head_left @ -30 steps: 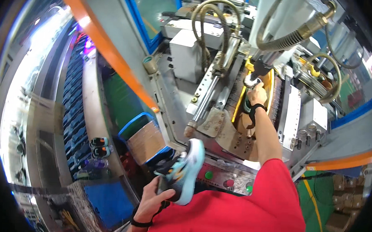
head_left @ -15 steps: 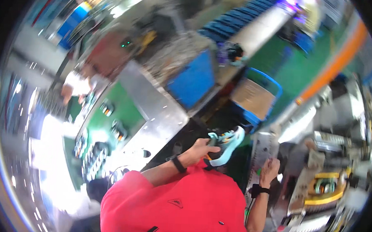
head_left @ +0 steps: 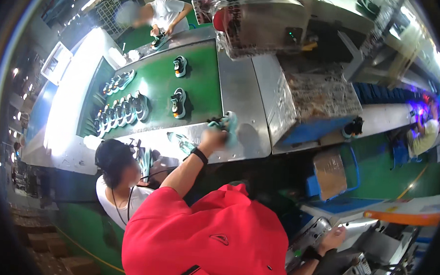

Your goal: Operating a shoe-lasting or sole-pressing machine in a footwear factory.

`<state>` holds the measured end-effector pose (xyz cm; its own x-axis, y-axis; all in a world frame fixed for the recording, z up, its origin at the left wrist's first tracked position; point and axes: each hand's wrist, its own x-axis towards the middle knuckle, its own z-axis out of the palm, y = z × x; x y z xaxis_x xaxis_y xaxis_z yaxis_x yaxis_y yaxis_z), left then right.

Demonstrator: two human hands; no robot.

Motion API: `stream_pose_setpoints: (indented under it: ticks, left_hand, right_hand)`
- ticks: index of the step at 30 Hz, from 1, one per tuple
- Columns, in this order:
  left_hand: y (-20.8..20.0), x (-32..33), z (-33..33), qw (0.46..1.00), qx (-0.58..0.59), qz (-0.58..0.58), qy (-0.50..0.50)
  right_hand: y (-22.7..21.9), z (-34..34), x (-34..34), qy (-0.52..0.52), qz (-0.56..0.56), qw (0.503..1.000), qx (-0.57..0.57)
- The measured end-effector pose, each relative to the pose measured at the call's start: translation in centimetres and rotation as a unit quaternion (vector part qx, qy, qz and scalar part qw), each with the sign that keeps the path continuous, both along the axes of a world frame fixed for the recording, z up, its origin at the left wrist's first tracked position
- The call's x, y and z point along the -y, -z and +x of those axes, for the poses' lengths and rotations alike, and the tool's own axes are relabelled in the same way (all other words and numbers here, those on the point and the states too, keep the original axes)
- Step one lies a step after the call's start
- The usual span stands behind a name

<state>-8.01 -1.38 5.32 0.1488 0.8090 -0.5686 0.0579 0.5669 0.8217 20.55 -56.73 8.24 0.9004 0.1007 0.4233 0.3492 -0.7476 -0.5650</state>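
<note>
My left hand is closed round a light turquoise sneaker, held over the metal edge of the green-topped worktable. Motion blurs the hand and the sneaker. Just left of that wrist, a second pale turquoise shoe lies on the metal edge. Over by the machine at the lower right is my right hand, its fingers curled in. Whatever they may grip there is hidden.
Sneakers stand in rows on the green top, with two others apart. A co-worker in a dark cap sits close on my left; another person handles a shoe across the table. A blue cart with cardboard stands right.
My view has swung toward the right, so the table shows more fully. My left hand has carried the sneaker from in front of my body out over the table edge. My right hand stays by the machine.
</note>
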Motion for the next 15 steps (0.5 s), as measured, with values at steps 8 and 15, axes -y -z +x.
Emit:
stream_pose_setpoints:
  ticks: [8, 15]
  left_hand:
    - [8.4, -18.1, -4.2, 0.976, -0.196, 0.058, -0.079]
    - [13.5, -22.5, -5.7, 0.910, -0.379, 0.161, -0.036]
  right_hand:
    - [-27.9, 11.2, -27.1, -0.216, -0.018, 0.959, 0.183]
    - [-42.5, 15.5, -56.7, -0.396, -0.160, 0.859, 0.281]
